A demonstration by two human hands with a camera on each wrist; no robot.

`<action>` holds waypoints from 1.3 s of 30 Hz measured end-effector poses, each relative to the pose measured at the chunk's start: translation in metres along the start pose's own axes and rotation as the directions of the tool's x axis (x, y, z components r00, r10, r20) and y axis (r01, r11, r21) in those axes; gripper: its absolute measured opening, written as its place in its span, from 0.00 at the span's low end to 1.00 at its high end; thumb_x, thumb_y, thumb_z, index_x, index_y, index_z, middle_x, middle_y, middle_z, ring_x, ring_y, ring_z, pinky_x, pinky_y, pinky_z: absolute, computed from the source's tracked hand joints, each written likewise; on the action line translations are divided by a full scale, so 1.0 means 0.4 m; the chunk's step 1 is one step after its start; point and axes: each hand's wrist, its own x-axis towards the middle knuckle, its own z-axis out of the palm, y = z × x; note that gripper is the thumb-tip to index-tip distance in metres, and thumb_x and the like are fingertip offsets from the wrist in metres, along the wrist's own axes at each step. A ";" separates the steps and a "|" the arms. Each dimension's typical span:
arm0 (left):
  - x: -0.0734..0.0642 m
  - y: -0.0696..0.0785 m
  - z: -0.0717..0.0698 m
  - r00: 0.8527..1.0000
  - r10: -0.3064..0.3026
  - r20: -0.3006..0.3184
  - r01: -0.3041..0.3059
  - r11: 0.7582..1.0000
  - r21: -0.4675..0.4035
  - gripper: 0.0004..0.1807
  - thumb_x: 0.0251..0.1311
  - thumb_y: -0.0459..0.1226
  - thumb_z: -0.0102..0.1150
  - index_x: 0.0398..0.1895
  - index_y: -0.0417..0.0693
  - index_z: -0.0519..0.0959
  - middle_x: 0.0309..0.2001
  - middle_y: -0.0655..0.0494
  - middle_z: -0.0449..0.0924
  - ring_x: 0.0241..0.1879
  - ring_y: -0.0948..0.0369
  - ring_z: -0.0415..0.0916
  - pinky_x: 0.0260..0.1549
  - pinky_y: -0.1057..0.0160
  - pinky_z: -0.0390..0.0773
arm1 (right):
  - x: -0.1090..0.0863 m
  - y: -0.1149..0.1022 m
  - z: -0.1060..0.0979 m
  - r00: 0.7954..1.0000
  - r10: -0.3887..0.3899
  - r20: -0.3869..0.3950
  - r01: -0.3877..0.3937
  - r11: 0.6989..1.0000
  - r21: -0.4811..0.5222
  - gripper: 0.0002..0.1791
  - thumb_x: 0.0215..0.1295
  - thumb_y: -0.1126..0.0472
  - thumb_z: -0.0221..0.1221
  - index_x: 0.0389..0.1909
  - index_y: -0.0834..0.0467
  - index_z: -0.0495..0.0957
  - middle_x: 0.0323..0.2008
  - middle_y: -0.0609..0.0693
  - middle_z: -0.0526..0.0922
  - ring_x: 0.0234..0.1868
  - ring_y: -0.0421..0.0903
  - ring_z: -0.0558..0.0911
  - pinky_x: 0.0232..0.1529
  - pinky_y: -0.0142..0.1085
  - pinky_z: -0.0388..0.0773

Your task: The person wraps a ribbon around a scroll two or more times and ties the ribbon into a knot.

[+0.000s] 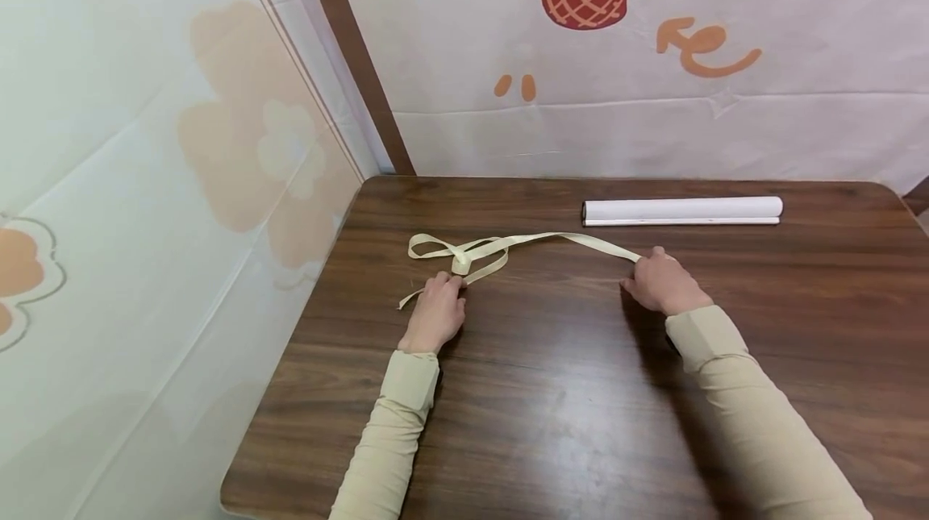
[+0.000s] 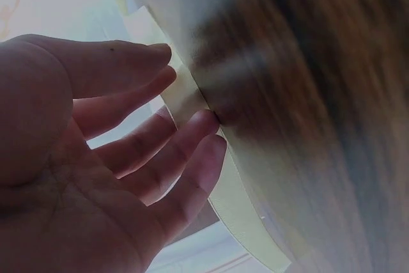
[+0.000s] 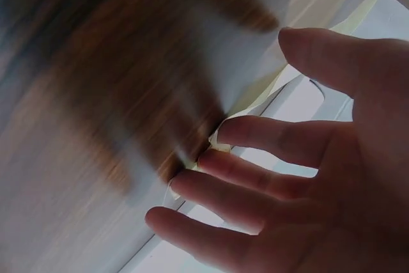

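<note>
A cream ribbon (image 1: pixel 533 238) lies across the wooden table, looped and crossed over itself at its left part, with a short tail pointing left. My left hand (image 1: pixel 434 312) is just in front of the loops. In the left wrist view, its loosely bent fingertips (image 2: pixel 208 123) touch the ribbon (image 2: pixel 239 222), and the thumb stands apart from the lower fingers. At the ribbon's far right end is my right hand (image 1: pixel 666 284). Its nearly straight fingertips (image 3: pixel 233 131) rest at the ribbon (image 3: pixel 265 91) on the tabletop, the thumb held away. The ribbon's right tip is partly hidden by that hand.
A white rolled tube (image 1: pixel 682 210) lies near the back edge of the dark wooden table (image 1: pixel 537 391), behind the right hand. Printed fabric (image 1: pixel 450 133) hangs directly behind the table, and another printed sheet (image 1: pixel 145 181) runs along its left side.
</note>
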 end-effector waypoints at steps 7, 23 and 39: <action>-0.003 0.004 0.001 0.999 -0.020 0.034 0.021 0.999 -0.026 0.14 0.64 0.33 0.57 0.50 0.38 0.79 0.49 0.42 0.77 0.53 0.45 0.74 0.50 0.48 0.75 | -0.013 0.050 -0.002 1.000 0.002 0.010 -0.003 1.000 0.028 0.20 0.69 0.55 0.53 0.24 0.68 0.75 0.37 0.69 0.73 0.31 0.62 0.78 0.37 0.55 0.77; -0.030 -0.053 -0.010 0.996 -0.081 0.024 0.080 0.996 0.048 0.22 0.70 0.39 0.49 0.62 0.37 0.70 0.58 0.37 0.73 0.58 0.43 0.72 0.52 0.40 0.71 | -0.071 0.178 -0.011 0.998 0.059 -0.023 -0.058 0.997 0.044 0.21 0.68 0.55 0.52 0.26 0.71 0.76 0.36 0.70 0.75 0.33 0.64 0.78 0.37 0.60 0.74; -0.046 -0.092 -0.028 0.951 -0.283 0.123 0.261 0.951 0.166 0.34 0.74 0.42 0.38 0.77 0.43 0.41 0.73 0.38 0.56 0.71 0.33 0.46 0.63 0.27 0.42 | -0.095 0.240 -0.014 0.996 0.091 -0.004 -0.090 0.993 0.073 0.20 0.67 0.54 0.52 0.21 0.65 0.74 0.35 0.68 0.74 0.31 0.61 0.77 0.33 0.57 0.73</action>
